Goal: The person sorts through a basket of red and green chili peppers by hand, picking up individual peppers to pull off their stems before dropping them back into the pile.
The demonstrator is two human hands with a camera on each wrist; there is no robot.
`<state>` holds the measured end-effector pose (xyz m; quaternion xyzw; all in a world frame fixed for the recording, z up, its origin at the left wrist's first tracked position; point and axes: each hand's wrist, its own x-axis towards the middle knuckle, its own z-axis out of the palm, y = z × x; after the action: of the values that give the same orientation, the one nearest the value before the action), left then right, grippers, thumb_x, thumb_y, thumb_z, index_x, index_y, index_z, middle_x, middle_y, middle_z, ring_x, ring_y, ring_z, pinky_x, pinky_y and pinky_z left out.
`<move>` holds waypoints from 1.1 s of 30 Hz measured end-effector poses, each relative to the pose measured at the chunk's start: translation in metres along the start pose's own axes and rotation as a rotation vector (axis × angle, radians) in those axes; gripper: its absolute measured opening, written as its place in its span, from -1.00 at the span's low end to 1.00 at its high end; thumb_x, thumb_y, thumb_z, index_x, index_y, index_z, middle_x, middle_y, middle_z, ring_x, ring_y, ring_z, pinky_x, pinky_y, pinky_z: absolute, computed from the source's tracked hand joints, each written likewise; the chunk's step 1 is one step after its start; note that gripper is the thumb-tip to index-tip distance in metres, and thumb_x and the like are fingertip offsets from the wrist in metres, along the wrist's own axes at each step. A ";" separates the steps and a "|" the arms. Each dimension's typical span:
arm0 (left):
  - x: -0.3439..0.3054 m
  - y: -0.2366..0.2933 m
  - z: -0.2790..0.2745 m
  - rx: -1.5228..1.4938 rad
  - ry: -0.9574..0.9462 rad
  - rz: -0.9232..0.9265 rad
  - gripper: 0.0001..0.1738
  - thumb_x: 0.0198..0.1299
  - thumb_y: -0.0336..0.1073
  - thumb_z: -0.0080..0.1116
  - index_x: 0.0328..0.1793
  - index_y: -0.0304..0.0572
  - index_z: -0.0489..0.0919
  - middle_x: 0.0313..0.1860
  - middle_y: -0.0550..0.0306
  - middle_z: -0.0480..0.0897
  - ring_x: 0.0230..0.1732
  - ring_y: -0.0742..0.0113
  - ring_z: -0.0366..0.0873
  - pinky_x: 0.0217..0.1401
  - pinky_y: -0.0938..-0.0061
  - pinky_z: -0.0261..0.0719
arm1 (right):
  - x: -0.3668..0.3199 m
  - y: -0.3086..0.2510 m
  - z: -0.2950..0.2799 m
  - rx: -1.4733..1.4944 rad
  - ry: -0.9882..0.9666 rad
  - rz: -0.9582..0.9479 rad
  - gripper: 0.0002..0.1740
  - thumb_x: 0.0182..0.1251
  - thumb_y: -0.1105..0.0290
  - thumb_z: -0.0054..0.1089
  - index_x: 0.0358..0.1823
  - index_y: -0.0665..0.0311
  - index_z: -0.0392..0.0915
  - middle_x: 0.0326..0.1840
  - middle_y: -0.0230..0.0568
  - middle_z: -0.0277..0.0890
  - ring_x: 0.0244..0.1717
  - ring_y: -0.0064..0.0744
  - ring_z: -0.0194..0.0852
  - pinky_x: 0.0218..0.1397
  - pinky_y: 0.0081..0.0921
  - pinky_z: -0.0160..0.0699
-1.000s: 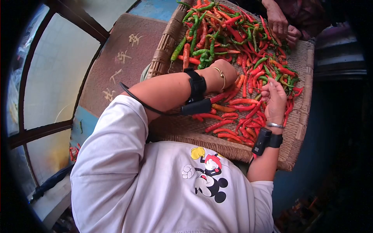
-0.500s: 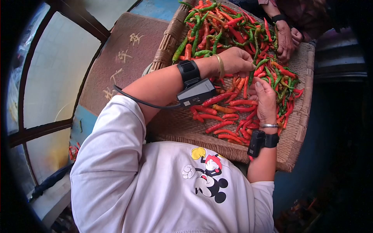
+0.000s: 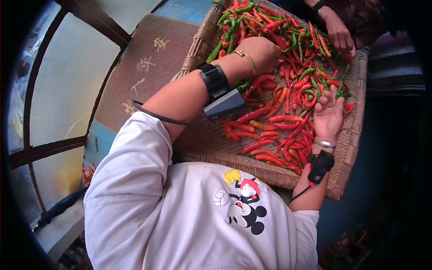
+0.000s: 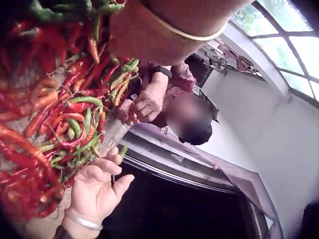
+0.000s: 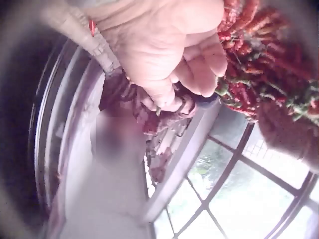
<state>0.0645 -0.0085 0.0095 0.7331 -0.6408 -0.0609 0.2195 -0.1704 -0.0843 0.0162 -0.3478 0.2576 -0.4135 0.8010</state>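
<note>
Over the pile of red and green chilies [image 3: 288, 85], my left hand [image 3: 257, 51] reaches down with the back of the hand up. Its fingers are hidden from the head view, so I cannot tell what they grip. My right hand [image 3: 328, 118] is at the right part of the basket, palm up, with its fingers loosely bent and the thumb apart in the left wrist view. Beside its fingertips a green chili [image 3: 344, 80] shows in the head view. Loose red chilies [image 3: 285, 119] lie between the hands and the near edge.
The shallow woven basket [image 3: 216, 159] has a raised rim on the left. Across from me, another person's hand [image 3: 338, 33] is at the basket's far right. A brown mat [image 3: 135, 58] with pale written characters lies left of the basket, by framed windows [image 3: 72, 81].
Half a second ago both hands met around a green chili at mid-pile. Since then my left hand has moved back up-left over the pile, and my right hand rightward, turning palm up.
</note>
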 end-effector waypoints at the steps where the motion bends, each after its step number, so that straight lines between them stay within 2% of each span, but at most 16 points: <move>1: 0.001 -0.003 0.001 0.002 -0.001 0.001 -0.80 -0.05 -0.19 0.02 -0.37 -0.07 0.57 -0.48 0.03 0.56 -0.40 0.04 0.51 -0.33 0.29 0.48 | 0.002 -0.003 -0.004 0.002 -0.001 0.018 -0.56 0.25 0.14 -0.10 0.04 0.29 0.27 -0.33 -0.33 0.47 -0.38 -0.58 0.37 -0.41 -0.65 0.35; 4: -0.001 -0.006 0.006 0.174 -0.150 -0.031 -0.80 -0.07 -0.19 -0.02 -0.42 -0.05 0.58 -0.51 0.06 0.56 -0.40 0.08 0.53 -0.33 0.27 0.48 | 0.001 0.007 -0.008 -0.088 -0.020 0.102 -0.57 0.24 0.14 -0.10 0.01 0.30 0.30 -0.34 -0.32 0.47 -0.40 -0.57 0.38 -0.43 -0.66 0.35; 6: -0.005 -0.001 0.011 0.256 -0.235 0.102 -0.82 -0.08 -0.20 -0.02 -0.44 -0.03 0.57 -0.51 0.08 0.56 -0.40 0.10 0.53 -0.36 0.28 0.49 | -0.001 0.011 -0.005 -0.091 -0.050 0.136 -0.59 0.24 0.16 -0.08 -0.02 0.30 0.33 -0.39 -0.32 0.48 -0.43 -0.57 0.38 -0.46 -0.65 0.35; 10: -0.014 0.027 0.005 0.246 -0.367 0.037 -0.82 -0.07 -0.31 0.00 -0.40 -0.14 0.61 -0.38 0.05 0.59 -0.31 0.13 0.56 -0.30 0.33 0.50 | -0.004 0.015 0.004 -0.208 -0.080 0.166 -0.64 0.23 0.24 -0.05 -0.04 0.32 0.34 -0.48 -0.34 0.46 -0.51 -0.61 0.36 -0.53 -0.69 0.32; 11: -0.014 0.023 0.017 0.313 -0.324 0.081 -0.81 -0.11 -0.23 0.05 -0.45 -0.15 0.60 -0.47 0.07 0.57 -0.36 0.18 0.55 -0.39 0.36 0.50 | -0.004 0.018 0.002 -0.227 -0.069 0.180 -0.66 0.23 0.25 -0.04 -0.05 0.32 0.34 -0.48 -0.33 0.46 -0.52 -0.63 0.36 -0.55 -0.71 0.31; 15: -0.014 0.020 0.027 0.435 -0.329 0.127 -0.80 -0.08 -0.22 0.04 -0.44 -0.13 0.60 -0.46 0.08 0.58 -0.35 0.20 0.56 -0.38 0.36 0.50 | -0.007 0.023 0.003 -0.296 -0.060 0.225 -0.69 0.22 0.29 -0.02 -0.09 0.33 0.35 -0.50 -0.33 0.46 -0.54 -0.65 0.36 -0.56 -0.74 0.32; 17: -0.011 0.022 0.020 0.319 -0.468 0.006 -0.76 -0.07 -0.19 0.02 -0.33 -0.08 0.61 -0.34 0.06 0.60 -0.26 0.18 0.56 -0.27 0.35 0.49 | -0.009 0.026 0.003 -0.352 -0.069 0.247 -0.70 0.21 0.29 -0.02 -0.10 0.33 0.35 -0.50 -0.33 0.46 -0.54 -0.65 0.37 -0.55 -0.74 0.34; 20: -0.010 0.025 0.001 0.065 -0.453 -0.167 -0.71 -0.12 -0.13 0.05 -0.34 -0.11 0.61 -0.35 0.04 0.59 -0.27 0.18 0.56 -0.25 0.37 0.49 | -0.013 0.034 0.007 -0.467 -0.107 0.282 -0.69 0.20 0.29 -0.01 -0.11 0.35 0.36 -0.47 -0.35 0.46 -0.49 -0.66 0.38 -0.50 -0.78 0.35; 22: -0.006 0.018 0.005 -0.073 -0.386 -0.189 -0.64 -0.18 -0.06 0.07 -0.35 -0.15 0.60 -0.41 0.01 0.59 -0.30 0.17 0.56 -0.25 0.38 0.49 | -0.017 0.042 0.018 -0.666 -0.084 0.293 -0.67 0.19 0.28 0.01 -0.11 0.36 0.37 -0.42 -0.37 0.45 -0.42 -0.67 0.38 -0.47 -0.79 0.35; 24: -0.004 0.016 0.007 -0.413 -0.254 -0.181 -0.63 -0.18 -0.04 0.06 -0.38 -0.18 0.60 -0.44 0.00 0.59 -0.34 0.14 0.55 -0.26 0.36 0.49 | -0.019 0.050 0.022 -0.711 -0.119 0.284 -0.67 0.18 0.27 0.02 -0.12 0.35 0.39 -0.37 -0.38 0.44 -0.38 -0.67 0.38 -0.45 -0.76 0.35; 25: -0.006 0.019 0.010 -0.514 -0.155 -0.160 -0.71 -0.12 -0.15 0.15 -0.50 -0.28 0.55 -0.62 0.06 0.54 -0.56 0.39 0.50 -0.44 0.51 0.47 | -0.020 0.053 0.024 -0.732 -0.170 0.284 -0.68 0.18 0.27 0.02 -0.13 0.34 0.40 -0.38 -0.37 0.45 -0.38 -0.66 0.38 -0.44 -0.75 0.35; 26: -0.006 0.020 0.017 -0.515 -0.153 -0.162 -0.71 -0.12 -0.15 0.15 -0.50 -0.28 0.55 -0.62 0.06 0.54 -0.56 0.39 0.50 -0.44 0.51 0.47 | -0.021 0.056 0.026 -0.751 -0.222 0.285 -0.69 0.18 0.27 0.02 -0.15 0.33 0.40 -0.39 -0.36 0.45 -0.37 -0.65 0.38 -0.43 -0.74 0.36; 28: -0.008 0.023 0.024 -1.029 -0.290 -0.300 -0.75 -0.02 -0.20 0.10 -0.45 -0.28 0.55 -0.64 0.19 0.53 -0.59 0.51 0.45 -0.50 0.60 0.44 | -0.023 0.059 0.029 -0.759 -0.251 0.278 -0.72 0.18 0.25 0.01 -0.20 0.31 0.41 -0.43 -0.38 0.45 -0.44 -0.66 0.38 -0.46 -0.75 0.35; 29: -0.007 0.022 0.027 -0.996 -0.316 -0.280 -0.78 0.03 -0.24 0.09 -0.43 -0.28 0.54 -0.63 0.29 0.50 -0.59 0.61 0.41 -0.53 0.68 0.40 | -0.023 0.058 0.030 -0.758 -0.222 0.311 -0.72 0.19 0.24 0.00 -0.21 0.31 0.41 -0.47 -0.39 0.44 -0.48 -0.67 0.37 -0.50 -0.75 0.34; 32: -0.006 0.018 0.035 -1.039 -0.299 -0.259 -0.73 -0.07 -0.19 0.14 -0.45 -0.30 0.57 -0.61 0.09 0.55 -0.55 0.36 0.51 -0.45 0.52 0.45 | -0.022 0.053 0.027 -0.748 -0.182 0.357 -0.73 0.21 0.23 -0.02 -0.23 0.30 0.41 -0.56 -0.41 0.41 -0.56 -0.68 0.34 -0.56 -0.76 0.29; 33: -0.005 0.017 0.034 -1.040 -0.301 -0.260 -0.73 -0.07 -0.19 0.14 -0.45 -0.30 0.57 -0.61 0.09 0.55 -0.55 0.36 0.51 -0.45 0.52 0.45 | -0.021 0.049 0.024 -0.738 -0.175 0.369 -0.73 0.22 0.22 -0.03 -0.23 0.30 0.40 -0.60 -0.42 0.38 -0.59 -0.68 0.32 -0.59 -0.77 0.27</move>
<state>0.0360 -0.0131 -0.0151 0.5847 -0.4548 -0.4997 0.4491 -0.1406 -0.0384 -0.0038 -0.5932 0.3775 -0.1118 0.7022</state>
